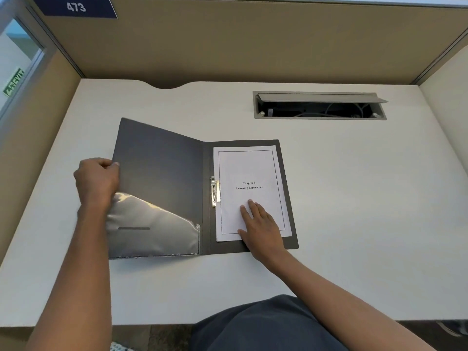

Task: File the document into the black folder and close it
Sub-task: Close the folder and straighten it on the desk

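The black folder lies open in the middle of the white desk. Its left cover is lifted off the desk and tilts up, with my left hand gripping its outer left edge. A clear plastic pocket is on the inside of that cover. The white document, headed "Chapter 6 Learning Experience", lies on the folder's right half beside the metal clip at the spine. My right hand rests flat on the document's lower part, fingers spread, holding nothing.
An open cable slot with a raised lid is set into the desk at the back right. Tan partition walls enclose the desk on three sides. A sign reading 473 hangs at the upper left.
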Available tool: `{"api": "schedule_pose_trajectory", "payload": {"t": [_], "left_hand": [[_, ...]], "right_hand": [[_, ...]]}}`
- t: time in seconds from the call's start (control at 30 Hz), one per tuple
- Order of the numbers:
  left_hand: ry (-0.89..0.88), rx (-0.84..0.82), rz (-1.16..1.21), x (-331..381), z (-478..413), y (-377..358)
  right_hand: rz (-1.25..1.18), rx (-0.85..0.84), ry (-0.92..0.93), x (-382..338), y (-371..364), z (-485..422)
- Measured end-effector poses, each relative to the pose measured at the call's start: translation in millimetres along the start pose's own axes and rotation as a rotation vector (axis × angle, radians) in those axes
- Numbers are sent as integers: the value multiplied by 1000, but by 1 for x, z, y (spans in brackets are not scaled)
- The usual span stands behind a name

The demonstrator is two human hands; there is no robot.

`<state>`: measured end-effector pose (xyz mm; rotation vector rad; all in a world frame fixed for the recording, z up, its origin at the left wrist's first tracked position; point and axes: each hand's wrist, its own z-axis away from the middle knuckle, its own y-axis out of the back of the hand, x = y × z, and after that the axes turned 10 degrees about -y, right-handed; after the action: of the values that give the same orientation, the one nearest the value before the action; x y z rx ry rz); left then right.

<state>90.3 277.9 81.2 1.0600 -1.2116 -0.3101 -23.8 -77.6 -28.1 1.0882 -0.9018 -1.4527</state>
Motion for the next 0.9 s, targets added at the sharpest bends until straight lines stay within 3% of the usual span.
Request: {"api": "schedule_pose_trajectory", "payload": {"t": [0.13,0.3,0.63,0.9], "left_hand": [[-133,-11,107,24,2,21],[-173,-244,390,65,11,24],[-188,-472,620,138,68,-8],[-343,-619,562,149,94,-40]], "right_hand": [[-2,-13,3,2,2,0],[-68,-65,-16,-2,23,-3],[-911,89,-2,-78,168,-8],[-819,125,-35,-66,198,-18]]}}
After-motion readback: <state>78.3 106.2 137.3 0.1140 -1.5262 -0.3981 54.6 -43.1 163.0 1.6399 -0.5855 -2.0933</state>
